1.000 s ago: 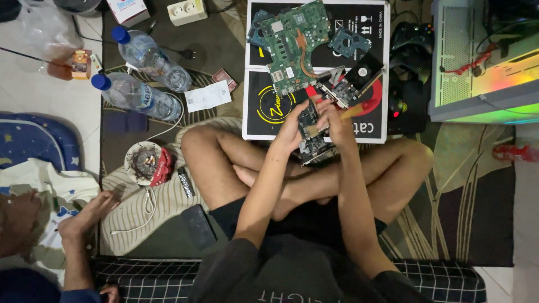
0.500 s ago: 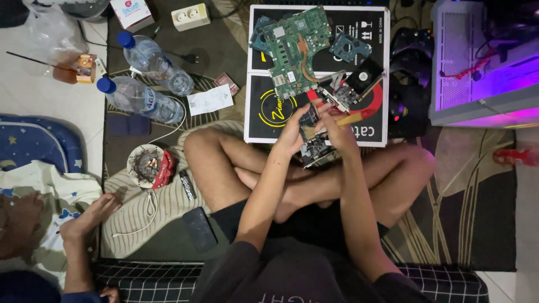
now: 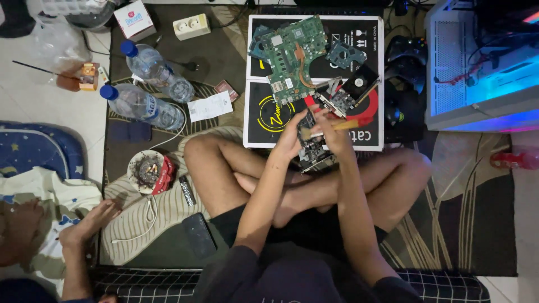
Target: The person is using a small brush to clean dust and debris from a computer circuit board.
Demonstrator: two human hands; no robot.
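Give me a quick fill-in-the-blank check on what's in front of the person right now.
1. The green motherboard lies on a flat black ____.
2. Two clear plastic bottles with ____ caps lie on the rug.
3. The left hand and right hand work over a dark circuit board with a ____-handled tool.
4. A dark phone lies beside the person's ____ knee.

Missing words: box; blue; wooden; left

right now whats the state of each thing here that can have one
left hand: gripping small dark circuit board
right hand: holding wooden-handled brush
large green motherboard: bare, flat on black box
two clear plastic bottles: capped, on their sides
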